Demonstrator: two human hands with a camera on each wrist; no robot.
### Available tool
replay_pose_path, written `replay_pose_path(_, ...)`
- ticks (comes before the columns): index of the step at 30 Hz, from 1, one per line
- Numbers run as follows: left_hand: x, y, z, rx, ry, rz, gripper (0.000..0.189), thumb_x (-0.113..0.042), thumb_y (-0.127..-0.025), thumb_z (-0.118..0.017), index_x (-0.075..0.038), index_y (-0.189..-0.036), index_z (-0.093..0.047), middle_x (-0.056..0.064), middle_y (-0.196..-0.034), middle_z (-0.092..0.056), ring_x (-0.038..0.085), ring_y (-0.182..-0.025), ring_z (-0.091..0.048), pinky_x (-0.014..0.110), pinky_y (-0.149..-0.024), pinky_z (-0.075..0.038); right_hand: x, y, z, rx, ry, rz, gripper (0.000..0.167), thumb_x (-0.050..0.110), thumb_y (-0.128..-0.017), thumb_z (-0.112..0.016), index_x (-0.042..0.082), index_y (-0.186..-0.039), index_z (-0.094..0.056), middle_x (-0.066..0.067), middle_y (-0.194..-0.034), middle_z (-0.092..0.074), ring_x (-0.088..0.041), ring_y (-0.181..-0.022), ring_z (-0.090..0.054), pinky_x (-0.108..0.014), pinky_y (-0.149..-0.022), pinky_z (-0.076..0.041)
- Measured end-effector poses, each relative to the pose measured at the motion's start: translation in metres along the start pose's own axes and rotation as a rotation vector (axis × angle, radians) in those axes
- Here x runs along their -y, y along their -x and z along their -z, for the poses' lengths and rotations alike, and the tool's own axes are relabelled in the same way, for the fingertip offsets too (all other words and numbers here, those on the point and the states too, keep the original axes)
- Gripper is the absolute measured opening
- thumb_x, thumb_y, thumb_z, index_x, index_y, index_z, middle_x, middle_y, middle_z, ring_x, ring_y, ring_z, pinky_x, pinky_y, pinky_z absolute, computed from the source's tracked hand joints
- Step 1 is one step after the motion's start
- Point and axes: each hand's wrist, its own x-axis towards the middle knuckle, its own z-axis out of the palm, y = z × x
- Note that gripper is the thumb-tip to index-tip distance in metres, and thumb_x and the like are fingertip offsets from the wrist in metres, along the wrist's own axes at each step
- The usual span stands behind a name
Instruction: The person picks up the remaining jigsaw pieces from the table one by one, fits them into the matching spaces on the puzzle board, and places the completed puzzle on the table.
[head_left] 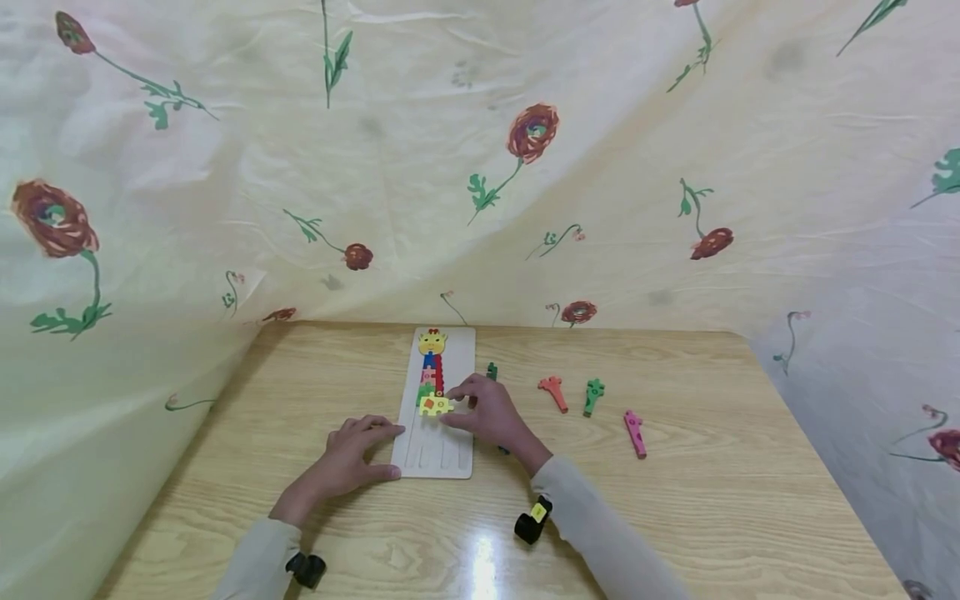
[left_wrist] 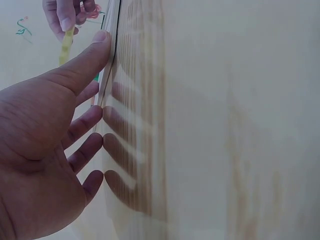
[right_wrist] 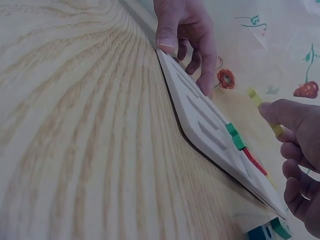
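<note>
The wood-grain bench [head_left: 712, 517] carries a white puzzle board [head_left: 461, 357]. The left hand [head_left: 348, 454], fingers loosely extended, touches its left edge. The right hand [head_left: 489, 412] is nearly closed above it. A pink piece [head_left: 634, 434], orange piece [head_left: 554, 392] and green piece [head_left: 593, 396] lie to the right; right thumb and fingers pinch the yellow piece [head_left: 432, 406].

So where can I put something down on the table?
There's bare table right of the loose pink piece, and left of the white board, beyond the left hand. It's crowded where the right hand holds the yellow piece.
</note>
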Motion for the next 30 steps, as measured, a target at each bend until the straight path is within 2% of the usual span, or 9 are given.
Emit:
replay_pose_path(14, 0.002, 0.001, 0.000, 0.002, 0.004, -0.003, 0.063, -0.044, -0.086, -0.081, -0.026, -0.143, -0.061, 0.002, -0.144, -0.053, 0.030, -0.129, -0.040, 0.057, -0.102, -0.025, -0.008, -0.008, -0.016, -0.008, -0.028, 0.004, 0.037, 0.031, -0.081, -0.089, 0.011, -0.111, -0.080, 0.003, -0.097, -0.066, -0.011, -0.077, -0.055, -0.024, -0.066, -0.047)
replay_pose_path(30, 0.003, -0.001, -0.001, 0.004, -0.001, -0.004, 0.063, -0.046, -0.086, -0.080, -0.027, -0.143, -0.061, 0.001, -0.143, -0.054, 0.029, -0.129, -0.040, 0.055, -0.101, -0.026, -0.003, -0.009, -0.019, 0.034, -0.032, -0.026, 0.039, 0.030, -0.082, -0.088, 0.009, -0.113, -0.079, 0.003, -0.095, -0.066, -0.012, -0.079, -0.055, -0.023, -0.068, -0.048)
